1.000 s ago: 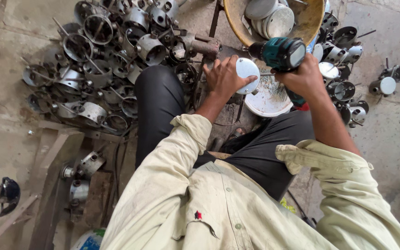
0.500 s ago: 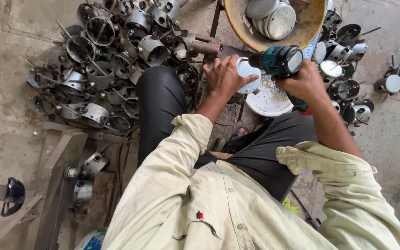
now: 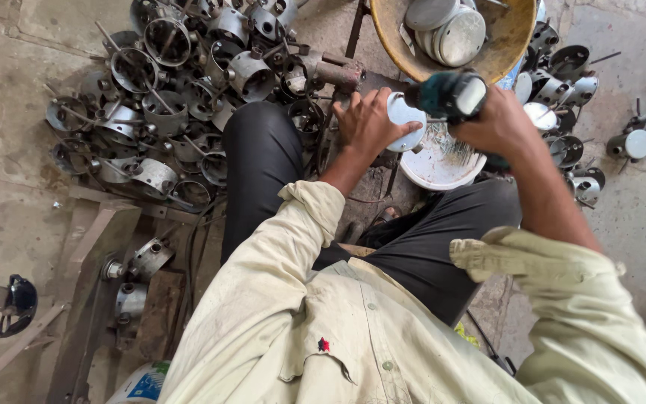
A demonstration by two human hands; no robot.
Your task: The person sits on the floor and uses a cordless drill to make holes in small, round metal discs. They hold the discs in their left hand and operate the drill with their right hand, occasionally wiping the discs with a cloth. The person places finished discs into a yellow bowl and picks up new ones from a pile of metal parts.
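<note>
Head view: the left hand [image 3: 368, 123] is clamped on a small round metal cap [image 3: 405, 120], pressing it at 12 o'clock from the knees. The right hand [image 3: 499, 123] is closed around a teal power drill [image 3: 448, 95], whose tip meets the cap from 3 o'clock. Just below sits a white bowl [image 3: 439, 161] of shavings; a heap of grey metal housings [image 3: 181, 97] lies at 10 o'clock, a yellow basin [image 3: 510, 34] at 1 o'clock

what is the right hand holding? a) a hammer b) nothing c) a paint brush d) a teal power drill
d: the right hand grips a teal power drill, its tip pointed toward the small round metal part held in the left hand, above a white bowl.
</note>
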